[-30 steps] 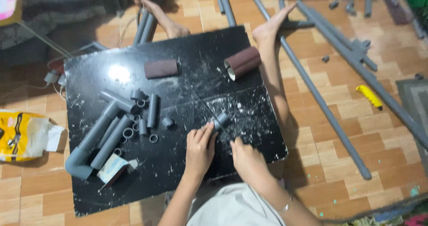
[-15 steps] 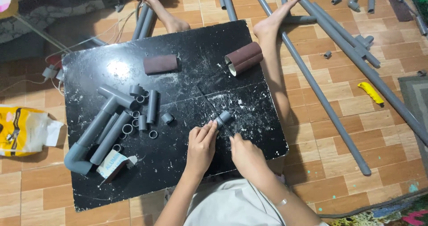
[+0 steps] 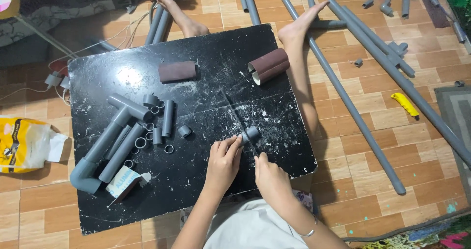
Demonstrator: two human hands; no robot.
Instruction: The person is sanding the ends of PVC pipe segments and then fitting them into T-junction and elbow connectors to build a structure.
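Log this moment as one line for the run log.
left hand: holds short grey pipe piece | right hand: beside it, grip unclear | surface: black board

Two brown sandpaper rolls [image 3: 177,71] [image 3: 268,66] lying at upper centre of black tabletop [image 3: 206,190]. Cluster of grey pipe pieces [image 3: 125,141] and rings sitting at centre left. Yellow bag [image 3: 19,145] lying on tiled floor at far left. Long grey pipes [image 3: 343,96] running diagonally across right side. Yellow utility knife [image 3: 405,104] lying at right.
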